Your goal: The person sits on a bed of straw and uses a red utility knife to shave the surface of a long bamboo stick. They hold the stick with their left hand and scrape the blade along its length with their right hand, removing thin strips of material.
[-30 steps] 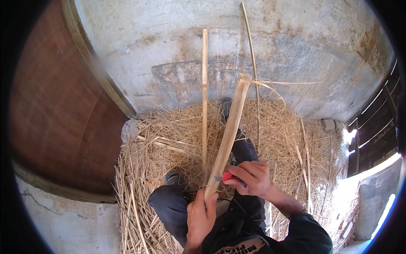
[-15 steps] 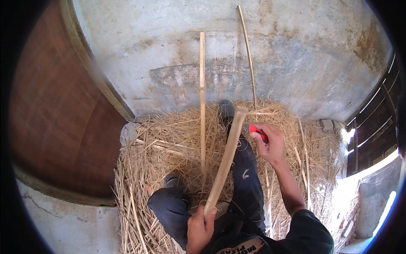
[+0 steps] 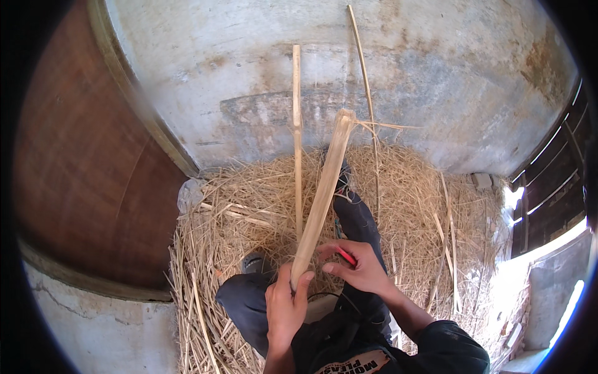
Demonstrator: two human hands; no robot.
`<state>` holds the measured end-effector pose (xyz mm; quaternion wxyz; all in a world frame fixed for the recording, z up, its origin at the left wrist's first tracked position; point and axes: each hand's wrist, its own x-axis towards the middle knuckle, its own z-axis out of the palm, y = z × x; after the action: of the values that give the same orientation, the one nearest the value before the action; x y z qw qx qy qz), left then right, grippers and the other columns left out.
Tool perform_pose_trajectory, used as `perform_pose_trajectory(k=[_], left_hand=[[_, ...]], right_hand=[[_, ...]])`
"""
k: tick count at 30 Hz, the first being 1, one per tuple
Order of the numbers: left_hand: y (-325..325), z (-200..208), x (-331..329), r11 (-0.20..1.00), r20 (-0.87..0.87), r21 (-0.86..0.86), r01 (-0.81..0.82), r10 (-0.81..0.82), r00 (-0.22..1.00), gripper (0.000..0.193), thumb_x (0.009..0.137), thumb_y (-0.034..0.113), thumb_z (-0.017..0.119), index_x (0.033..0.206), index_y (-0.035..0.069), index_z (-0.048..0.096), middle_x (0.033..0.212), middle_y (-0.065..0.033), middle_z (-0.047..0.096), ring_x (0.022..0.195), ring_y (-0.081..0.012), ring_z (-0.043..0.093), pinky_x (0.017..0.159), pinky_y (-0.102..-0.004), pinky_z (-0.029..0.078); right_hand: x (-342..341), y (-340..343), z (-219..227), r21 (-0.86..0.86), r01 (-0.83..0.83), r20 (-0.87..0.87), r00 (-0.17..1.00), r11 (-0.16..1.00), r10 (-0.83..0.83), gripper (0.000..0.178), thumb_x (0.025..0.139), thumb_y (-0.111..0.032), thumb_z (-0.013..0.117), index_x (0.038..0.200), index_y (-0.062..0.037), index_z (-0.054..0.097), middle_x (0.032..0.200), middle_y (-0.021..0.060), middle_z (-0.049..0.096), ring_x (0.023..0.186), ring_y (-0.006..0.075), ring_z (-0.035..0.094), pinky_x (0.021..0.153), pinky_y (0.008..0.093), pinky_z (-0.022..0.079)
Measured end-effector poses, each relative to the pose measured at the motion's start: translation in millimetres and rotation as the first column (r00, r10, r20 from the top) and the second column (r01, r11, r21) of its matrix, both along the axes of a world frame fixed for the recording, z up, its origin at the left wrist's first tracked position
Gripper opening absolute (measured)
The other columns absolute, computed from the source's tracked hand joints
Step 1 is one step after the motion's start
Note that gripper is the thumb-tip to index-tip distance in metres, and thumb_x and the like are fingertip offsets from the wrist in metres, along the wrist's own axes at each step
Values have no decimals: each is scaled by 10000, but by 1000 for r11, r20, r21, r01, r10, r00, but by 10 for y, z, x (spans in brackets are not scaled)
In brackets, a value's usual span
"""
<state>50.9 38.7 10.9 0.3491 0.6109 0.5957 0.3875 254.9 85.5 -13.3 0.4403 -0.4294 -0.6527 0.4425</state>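
My left hand (image 3: pixel 287 303) is closed around the lower end of a pale bamboo slat (image 3: pixel 324 186), which points up and away from me toward the wall. Thin shavings (image 3: pixel 387 126) curl off its far end to the right. Close beside the slat's lower part, my right hand (image 3: pixel 358 265) is closed on a red-handled knife (image 3: pixel 347 256). Its blade is hard to make out here, and part of the handle is hidden by the fingers. My bent legs (image 3: pixel 246 305) lie below the work.
Shavings and split strips (image 3: pixel 411 199) cover the floor. Two bamboo strips, a straight one (image 3: pixel 297 93) and a thinner one (image 3: pixel 363 68), lean on the stained concrete wall (image 3: pixel 436 93). A brown panel (image 3: pixel 93 181) stands left; a slatted wall (image 3: pixel 554 181) is on the right.
My right hand has drawn the knife back from the slat's far end toward my left hand. The slat's far end has risen in view, with shavings still hanging from it.
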Motion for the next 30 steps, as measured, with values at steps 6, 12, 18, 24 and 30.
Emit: perform_pose_trajectory(k=[6,12,18,24,30], left_hand=[[13,34,46,1000,-3,22,4,-4,1000,265,1078,251,677,1161,3,632,680,-148,632,579,-290,628,563,-396,464],[23,53,27,999,-57,35,-12,14,998,270,1069,251,688,1152,2,623,693,-186,643,622,-379,654,578,-444,478],[26,69,-6,1000,-79,9,-30,31,996,282,1061,255,697,1155,3,611,712,-218,656,676,-454,684,592,-494,491],[1,9,66,999,-34,39,-4,5,999,256,1077,241,671,1164,8,612,694,-183,621,612,-382,624,577,-443,461],[-3,15,69,999,-18,34,13,-12,1000,244,1085,239,659,1154,9,616,679,-168,601,572,-344,592,572,-414,450]], right_hand=[[-123,-31,21,-137,-11,-70,998,991,1,243,973,-141,803,1175,-10,766,956,88,797,872,72,702,792,288,550],[-84,-49,-73,-67,-67,-41,997,995,64,114,1013,-83,742,1092,0,737,908,14,740,797,46,638,725,235,506],[53,-42,-185,-117,21,-150,988,993,-39,194,970,-118,796,1121,-7,748,909,53,761,828,111,697,763,276,536],[-193,-87,105,-16,6,-70,997,1000,-8,222,916,-76,838,1115,-20,756,908,46,745,787,119,653,729,280,512],[-166,-22,-191,117,-46,-40,998,992,51,141,918,-67,835,1035,-17,772,919,65,746,828,132,687,740,283,525]])
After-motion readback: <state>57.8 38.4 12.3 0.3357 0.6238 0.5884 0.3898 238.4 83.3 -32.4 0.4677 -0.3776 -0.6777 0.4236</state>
